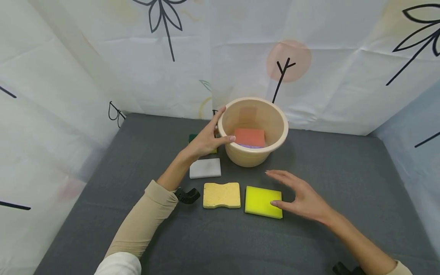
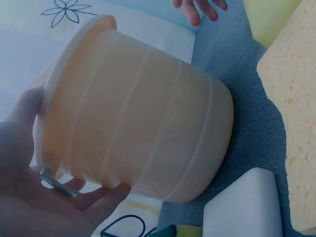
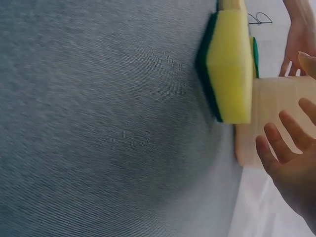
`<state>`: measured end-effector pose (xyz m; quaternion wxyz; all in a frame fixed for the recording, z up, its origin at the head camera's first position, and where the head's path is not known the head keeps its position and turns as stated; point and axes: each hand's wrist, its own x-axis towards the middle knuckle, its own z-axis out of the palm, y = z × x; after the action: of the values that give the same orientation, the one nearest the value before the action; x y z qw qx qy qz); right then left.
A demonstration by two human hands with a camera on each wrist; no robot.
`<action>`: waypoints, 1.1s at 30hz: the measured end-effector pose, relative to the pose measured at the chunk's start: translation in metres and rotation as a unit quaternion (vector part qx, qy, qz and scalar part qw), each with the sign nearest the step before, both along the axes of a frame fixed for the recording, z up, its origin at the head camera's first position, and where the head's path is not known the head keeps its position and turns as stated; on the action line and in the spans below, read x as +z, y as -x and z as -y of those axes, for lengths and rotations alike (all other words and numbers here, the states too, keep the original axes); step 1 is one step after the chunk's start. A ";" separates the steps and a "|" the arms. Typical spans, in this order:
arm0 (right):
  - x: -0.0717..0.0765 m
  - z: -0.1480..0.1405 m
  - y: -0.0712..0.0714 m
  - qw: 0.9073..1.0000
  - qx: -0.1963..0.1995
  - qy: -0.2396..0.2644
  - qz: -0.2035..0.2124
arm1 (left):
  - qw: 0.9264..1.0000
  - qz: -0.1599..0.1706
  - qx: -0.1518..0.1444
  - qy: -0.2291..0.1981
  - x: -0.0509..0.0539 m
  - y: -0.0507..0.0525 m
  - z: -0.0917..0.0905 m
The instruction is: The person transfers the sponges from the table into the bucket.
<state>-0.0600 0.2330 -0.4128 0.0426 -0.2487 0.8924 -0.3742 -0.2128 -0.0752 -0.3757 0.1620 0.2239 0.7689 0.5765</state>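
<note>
White cloth (image 1: pixel 240 23) printed with dark plant outlines hangs behind and beside a table (image 1: pixel 337 191) covered in dark grey fabric. On it, toward the back edge, a cream bucket (image 1: pixel 245 158) stands upright. The person's left hand (image 1: pixel 204 140) grips the bucket at its left side, the thumb over the rim and the fingers against the outer wall. The right hand (image 1: pixel 302 196) is held wide, thumb well apart from the fingers, and carries nothing; it hovers by a bright yellow sponge (image 1: pixel 259 200), and the right wrist view shows a gap between them. That sponge lies on the table in front of the bucket, dark green layer downward. Just left of it lies a pale yellow sponge (image 1: pixel 221 195) with notched long sides. Behind that, a white block (image 1: pixel 205 168) rests near the bucket. Inside the bucket sits an orange block (image 1: pixel 249 136). Partly hidden by the left hand is a green-and-yellow sponge (image 1: pixel 214 150). Smallest in view, a purple edge (image 1: pixel 251 146) shows below the orange block.
</note>
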 end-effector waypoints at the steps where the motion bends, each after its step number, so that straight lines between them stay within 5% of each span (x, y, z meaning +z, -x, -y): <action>1: -0.002 0.000 -0.001 1.000 0.001 -0.002 -0.002 | 1.000 0.000 0.000 0.001 0.000 0.000 0.000; 16: -0.032 0.006 -0.012 1.000 0.014 -0.015 0.023 | 1.000 0.004 0.004 -0.002 0.001 -0.001 -0.001; 33: -0.041 0.013 -0.010 0.998 0.028 -0.035 0.042 | 1.000 0.008 0.009 0.001 0.001 -0.002 -0.001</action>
<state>-0.0498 0.2196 -0.4541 0.0995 -0.2558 0.8952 -0.3511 -0.2112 -0.0746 -0.3751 0.1632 0.2117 0.7702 0.5790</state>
